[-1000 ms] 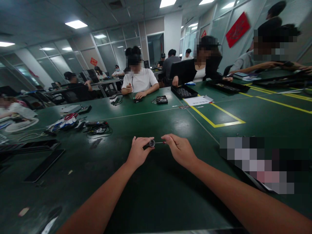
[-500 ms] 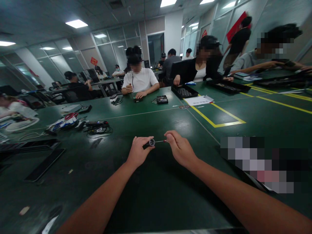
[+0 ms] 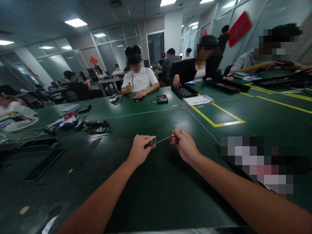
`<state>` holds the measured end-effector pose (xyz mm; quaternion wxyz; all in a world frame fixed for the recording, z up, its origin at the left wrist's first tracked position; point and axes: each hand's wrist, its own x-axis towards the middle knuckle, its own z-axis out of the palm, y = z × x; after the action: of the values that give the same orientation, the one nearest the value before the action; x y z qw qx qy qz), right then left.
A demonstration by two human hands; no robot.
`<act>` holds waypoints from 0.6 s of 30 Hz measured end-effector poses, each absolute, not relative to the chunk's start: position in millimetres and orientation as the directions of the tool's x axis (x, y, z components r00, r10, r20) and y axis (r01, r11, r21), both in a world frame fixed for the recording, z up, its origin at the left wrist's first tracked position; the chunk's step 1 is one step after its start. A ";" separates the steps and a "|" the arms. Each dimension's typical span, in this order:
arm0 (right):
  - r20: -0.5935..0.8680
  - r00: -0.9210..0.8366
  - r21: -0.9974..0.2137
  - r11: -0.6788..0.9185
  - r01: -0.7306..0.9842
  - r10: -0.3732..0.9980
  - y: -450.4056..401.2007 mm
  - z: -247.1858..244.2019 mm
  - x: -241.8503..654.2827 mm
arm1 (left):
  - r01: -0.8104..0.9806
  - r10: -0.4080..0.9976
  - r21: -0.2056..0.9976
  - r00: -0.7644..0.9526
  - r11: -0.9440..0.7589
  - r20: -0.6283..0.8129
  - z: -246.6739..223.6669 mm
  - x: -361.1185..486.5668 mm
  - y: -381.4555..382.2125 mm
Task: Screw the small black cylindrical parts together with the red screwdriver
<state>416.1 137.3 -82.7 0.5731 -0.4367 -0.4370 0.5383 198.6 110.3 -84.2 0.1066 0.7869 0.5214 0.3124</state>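
My left hand is wrapped round a small dark cylinder, whose round, pale-rimmed open end faces me. Most of its body is hidden by the fingers. In my right hand, thumb and fingertips pinch the red handle of a thin screwdriver. The metal shaft slants down to the left, and its tip is at the cylinder's end; whether it goes inside I cannot tell. Both hands are held above the green table.
Tangled cables and a red-and-white bundle lie to the left, near a flat black panel. Black trays stand across the table before co-workers. Yellow tape marks the right side. A blurred-out patch covers the near right.
My right hand has shifted slightly right and up, its fingers loosening round the handle, so the screwdriver now slants more. The left hand barely moved. A standing person in the background has moved away.
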 end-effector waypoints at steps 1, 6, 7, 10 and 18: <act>0.009 0.064 -0.965 0.026 -0.262 0.998 139.8 -84.2 416.7 | 0.756 0.891 0.497 0.255 -0.426 0.375 -84.4 198.1 111.0; 0.071 0.112 -0.967 0.096 -0.234 0.991 140.8 -85.5 415.2 | 0.760 0.908 0.518 0.231 -0.392 0.350 -84.4 198.5 111.8; 0.096 0.109 -0.969 0.118 -0.217 0.989 139.6 -84.8 414.3 | 0.759 0.908 0.520 0.228 -0.392 0.353 -84.3 199.0 111.6; 0.162 0.100 -0.969 0.177 -0.175 0.982 135.5 -81.9 412.1 | 0.754 0.902 0.518 0.234 -0.404 0.363 -84.5 200.3 110.7; 0.342 -0.004 -0.939 0.342 -0.021 0.940 125.7 -75.3 411.8 | 0.766 0.911 0.517 0.218 -0.382 0.350 -82.7 202.3 109.2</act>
<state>411.8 125.7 -75.3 0.5822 -0.3985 -0.5762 0.4125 202.3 109.2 -82.7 0.1170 0.7715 0.5435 0.3093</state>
